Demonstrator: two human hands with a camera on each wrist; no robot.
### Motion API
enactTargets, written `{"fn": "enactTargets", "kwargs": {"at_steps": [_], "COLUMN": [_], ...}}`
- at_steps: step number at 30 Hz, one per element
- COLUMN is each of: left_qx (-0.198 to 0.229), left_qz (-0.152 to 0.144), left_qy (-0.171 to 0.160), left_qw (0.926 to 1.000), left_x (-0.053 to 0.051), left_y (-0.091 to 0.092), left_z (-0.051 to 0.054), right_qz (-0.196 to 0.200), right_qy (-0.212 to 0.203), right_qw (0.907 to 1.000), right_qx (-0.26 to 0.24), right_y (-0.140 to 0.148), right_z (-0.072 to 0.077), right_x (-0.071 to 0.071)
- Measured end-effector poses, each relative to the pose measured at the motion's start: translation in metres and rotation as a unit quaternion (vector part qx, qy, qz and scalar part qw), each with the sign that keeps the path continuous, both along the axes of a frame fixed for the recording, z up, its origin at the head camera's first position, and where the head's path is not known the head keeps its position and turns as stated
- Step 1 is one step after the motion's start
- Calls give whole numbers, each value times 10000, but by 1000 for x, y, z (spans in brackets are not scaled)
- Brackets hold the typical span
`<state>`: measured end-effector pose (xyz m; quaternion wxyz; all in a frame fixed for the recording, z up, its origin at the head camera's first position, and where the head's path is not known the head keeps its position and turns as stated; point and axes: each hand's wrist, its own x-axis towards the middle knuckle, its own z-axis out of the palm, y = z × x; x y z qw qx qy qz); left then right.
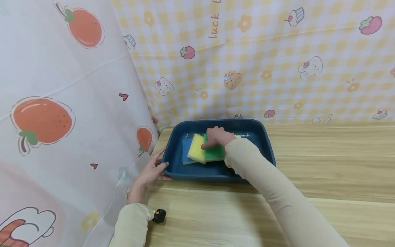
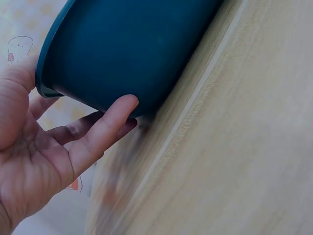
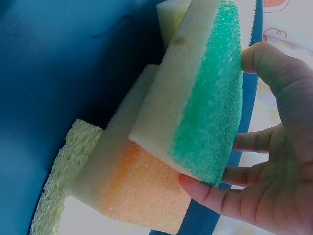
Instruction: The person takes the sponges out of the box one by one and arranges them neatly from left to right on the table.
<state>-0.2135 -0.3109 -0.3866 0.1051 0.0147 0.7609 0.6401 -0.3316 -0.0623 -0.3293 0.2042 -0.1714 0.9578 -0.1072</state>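
Note:
A dark blue rectangular basin point(image 1: 268, 144) stands on the wooden table with several sponges inside. The left hand point(image 1: 151, 171) grips its left end, thumb at the rim and other fingers point(image 2: 102, 132) against the outer wall and lower corner. Over the basin, the right hand point(image 1: 218, 136) holds a green-faced sponge point(image 1: 214, 154) by its edges between thumb and fingers. Left of that sponge a yellow sponge point(image 1: 196, 148) leans over a blue sponge point(image 1: 186, 145). In the right wrist view, an orange-faced sponge point(image 3: 146, 186) and a pale yellow sponge point(image 3: 68, 171) lie beneath the green one.
A yellow checked cloth point(image 1: 277, 68) hangs behind the table, and a white printed cloth point(image 1: 77, 79) hangs on the left, close to the left arm. Bare wooden tabletop point(image 1: 333, 154) extends right of the basin. A small black device point(image 1: 159, 216) is at the left wrist.

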Motion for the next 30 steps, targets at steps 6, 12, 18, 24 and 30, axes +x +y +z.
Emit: {"fn": "enactTargets", "kwargs": {"at_steps": [6, 12, 18, 24, 30], "left_qx": [41, 75, 124, 114, 33], "left_qz": [93, 104, 98, 119, 170], "left_qy": [-66, -126, -109, -168, -268], "left_qw": [9999, 9998, 9998, 9997, 9995], "left_x": [-2, -4, -2, -2, -5], "left_y": [0, -2, -2, -2, -2], "left_z": [-5, -8, -6, -6, -8], "right_qz": [-99, 57, 80, 146, 93], "right_qy": [146, 499, 525, 641, 540], "right_qw": [9998, 9986, 9983, 9970, 9977], "right_qx": [-85, 138, 246, 412, 403], "right_y": [1, 2, -3, -9, -11], "right_z": [6, 22, 39, 43, 43], "right_x": [3, 9, 35, 68, 96]}}
